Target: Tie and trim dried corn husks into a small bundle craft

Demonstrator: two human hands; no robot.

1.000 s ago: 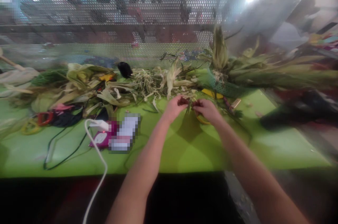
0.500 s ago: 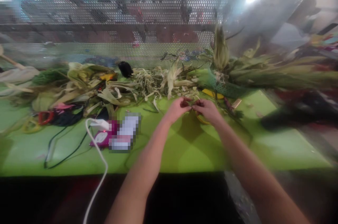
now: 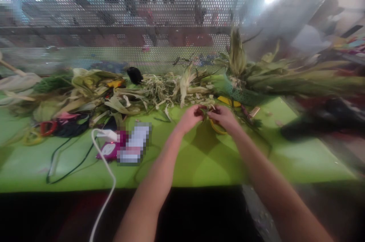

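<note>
My left hand [image 3: 190,118] and my right hand [image 3: 225,117] meet over the middle of the green table, fingertips pinched close together. Between them is a small piece of green husk [image 3: 204,114], partly hidden by the fingers, its exact shape blurred. Below my right hand, a yellow ring-shaped thing [image 3: 218,128] shows in part; I cannot tell whether the hand touches it. Just beyond the fingers lie pale husk scraps [image 3: 196,99] and an upright folded corn husk [image 3: 186,84].
Dry corn husks [image 3: 119,101] heap along the back by a perforated metal screen [image 3: 142,37]. At right, a green basket [image 3: 242,94] has long husks on it. Left of my arm lie a phone [image 3: 135,143], a magenta device [image 3: 110,151], a white cable [image 3: 112,181] and red-handled scissors [image 3: 48,128].
My fingertips have parted slightly, and more of the green husk piece shows between them. The arms stay nearly in place, and the things on the table have not moved.
</note>
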